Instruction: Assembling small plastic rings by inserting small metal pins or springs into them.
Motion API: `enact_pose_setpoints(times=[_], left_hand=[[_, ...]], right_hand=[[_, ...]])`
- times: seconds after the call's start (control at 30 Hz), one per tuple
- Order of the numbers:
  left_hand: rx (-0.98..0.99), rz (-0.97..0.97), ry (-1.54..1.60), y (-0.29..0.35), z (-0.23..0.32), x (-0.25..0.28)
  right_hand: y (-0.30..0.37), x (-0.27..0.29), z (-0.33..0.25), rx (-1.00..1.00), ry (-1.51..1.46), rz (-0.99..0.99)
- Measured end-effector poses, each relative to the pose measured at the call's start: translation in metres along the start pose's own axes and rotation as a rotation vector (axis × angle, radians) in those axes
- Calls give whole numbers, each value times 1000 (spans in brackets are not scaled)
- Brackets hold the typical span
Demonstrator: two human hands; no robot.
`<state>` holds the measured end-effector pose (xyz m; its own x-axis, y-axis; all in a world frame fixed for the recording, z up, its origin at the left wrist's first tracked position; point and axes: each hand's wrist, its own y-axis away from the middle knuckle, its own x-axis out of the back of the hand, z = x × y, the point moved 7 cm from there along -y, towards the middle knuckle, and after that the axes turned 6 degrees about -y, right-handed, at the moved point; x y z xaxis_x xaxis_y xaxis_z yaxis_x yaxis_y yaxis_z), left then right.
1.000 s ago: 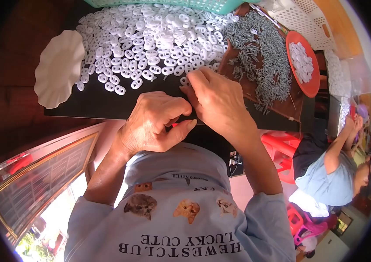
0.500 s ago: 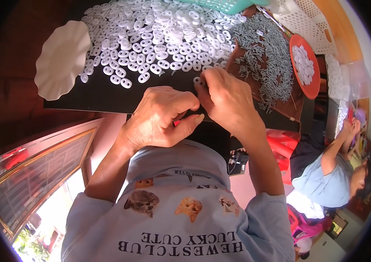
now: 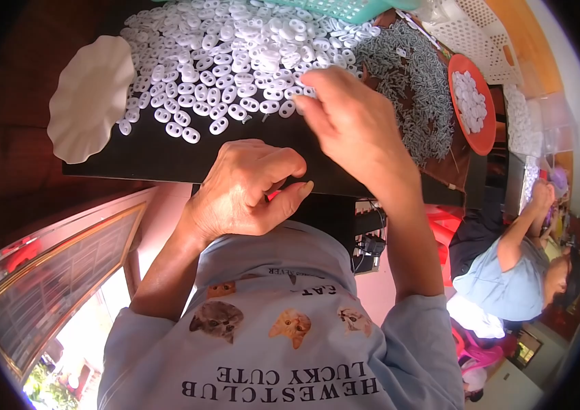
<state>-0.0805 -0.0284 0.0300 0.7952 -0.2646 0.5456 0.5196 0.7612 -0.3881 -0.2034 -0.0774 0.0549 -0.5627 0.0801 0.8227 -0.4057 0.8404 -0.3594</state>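
A large heap of small white oval plastic pieces (image 3: 235, 61) covers the black table (image 3: 139, 154). Beside it on the right lies a pile of small grey metal screws (image 3: 409, 82). My right hand (image 3: 351, 126) reaches over the near edge of the white heap, its fingertips touching the pieces there. My left hand (image 3: 249, 188) rests at the table's near edge, fingers curled shut around something small and red that is mostly hidden.
A white scalloped dish (image 3: 88, 96) sits at the table's left end. An orange plate (image 3: 471, 102) holding white pieces stands at the right. A teal basket (image 3: 344, 8) is at the far edge. Another person in a blue shirt (image 3: 515, 273) sits lower right.
My right hand has left my left hand and moved forward to the edge of the white heap. My left hand has stayed at the table's near edge.
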Motion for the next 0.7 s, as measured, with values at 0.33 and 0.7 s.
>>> enact_pose_setpoints(times=[0.33, 0.7], left_hand=[[-27, 8, 10, 1, 0, -1], [-19, 25, -12, 0, 1, -2]], right_hand=[[39, 82, 110, -241, 104, 52], [52, 75, 121, -280, 67, -127]])
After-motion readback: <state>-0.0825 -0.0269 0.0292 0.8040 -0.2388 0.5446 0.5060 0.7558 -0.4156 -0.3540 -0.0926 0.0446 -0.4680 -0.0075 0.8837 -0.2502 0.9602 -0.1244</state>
